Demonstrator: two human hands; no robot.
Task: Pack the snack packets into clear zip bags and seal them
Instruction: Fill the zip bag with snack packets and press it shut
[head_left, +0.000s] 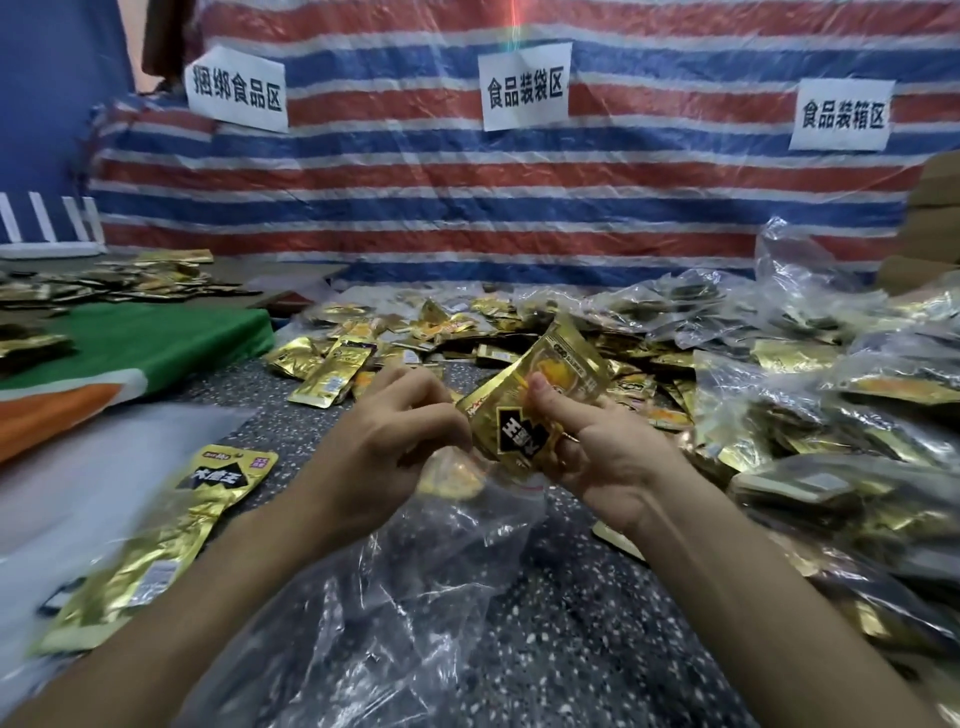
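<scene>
My right hand (605, 447) grips a gold snack packet (540, 395) with a black label, thumb pressed on its front, its lower end at the mouth of a clear zip bag (415, 571). My left hand (395, 431) pinches the rim of that bag at the packet's left edge. The bag hangs down toward me over the speckled table (597, 597); another gold packet shows through its upper part. A loose gold packet (171, 530) lies on the table left of my left forearm.
A heap of loose gold packets (415, 332) covers the table beyond my hands. Filled clear bags (831, 415) pile up along the right. A green and orange cloth (130, 358) lies at the left. A striped tarp (467, 197) with paper signs forms the back wall.
</scene>
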